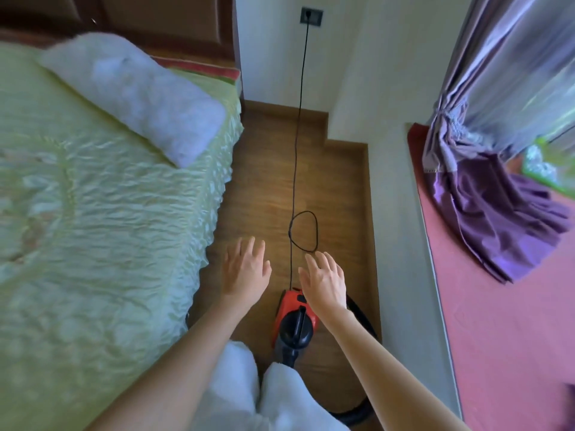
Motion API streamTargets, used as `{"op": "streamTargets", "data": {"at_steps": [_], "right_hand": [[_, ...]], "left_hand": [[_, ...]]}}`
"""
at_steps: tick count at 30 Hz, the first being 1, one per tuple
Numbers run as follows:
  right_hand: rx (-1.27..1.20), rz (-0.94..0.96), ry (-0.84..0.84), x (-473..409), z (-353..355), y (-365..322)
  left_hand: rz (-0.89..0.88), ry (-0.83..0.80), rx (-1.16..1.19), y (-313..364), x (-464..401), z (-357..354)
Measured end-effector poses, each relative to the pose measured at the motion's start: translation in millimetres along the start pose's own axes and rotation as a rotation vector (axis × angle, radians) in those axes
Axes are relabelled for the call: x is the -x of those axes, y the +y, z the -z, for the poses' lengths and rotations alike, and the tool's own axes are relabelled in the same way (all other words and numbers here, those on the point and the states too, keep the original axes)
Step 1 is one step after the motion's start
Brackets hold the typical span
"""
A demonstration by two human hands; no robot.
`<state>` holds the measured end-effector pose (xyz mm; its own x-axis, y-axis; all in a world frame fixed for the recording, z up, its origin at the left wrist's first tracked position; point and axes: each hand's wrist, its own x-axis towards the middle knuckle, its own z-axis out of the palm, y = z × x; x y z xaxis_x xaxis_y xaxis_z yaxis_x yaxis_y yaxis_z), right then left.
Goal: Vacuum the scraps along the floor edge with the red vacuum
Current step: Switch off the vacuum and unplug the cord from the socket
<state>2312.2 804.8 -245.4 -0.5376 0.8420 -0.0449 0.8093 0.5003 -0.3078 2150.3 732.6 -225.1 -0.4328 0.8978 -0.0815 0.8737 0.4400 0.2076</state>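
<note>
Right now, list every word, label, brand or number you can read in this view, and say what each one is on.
None can be read.
Red vacuum: a small dark mark sits on its red top, too small and blurred to read.
Wall socket: no lettering shows.
Bedspread, pillow and curtain: pattern or plain cloth only, no text.

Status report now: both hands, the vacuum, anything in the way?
Left hand and right hand open, holding nothing. Red vacuum on floor, untouched. Cord looped across floor ahead.
</note>
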Motion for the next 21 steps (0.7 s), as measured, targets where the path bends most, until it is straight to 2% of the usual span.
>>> {"op": "streamTargets", "data": {"at_steps": [5,14,21], "right_hand": [[-0.005,-0.001,0.113,-44.1,28.3,-51.2],[0.018,-0.066,0.154,-171.7,45.7,-162.2],[0.048,-0.115,0.224,-252.4,70.2,-200.7]], "left_hand": [[-0.040,0.067,0.008,-43.6,-39.9,42.3],[-0.132,0.099,-0.038,-140.3,-162.8,124.7],[-0.196,0.127,-0.030,-168.0,-246.5,163.7]]}}
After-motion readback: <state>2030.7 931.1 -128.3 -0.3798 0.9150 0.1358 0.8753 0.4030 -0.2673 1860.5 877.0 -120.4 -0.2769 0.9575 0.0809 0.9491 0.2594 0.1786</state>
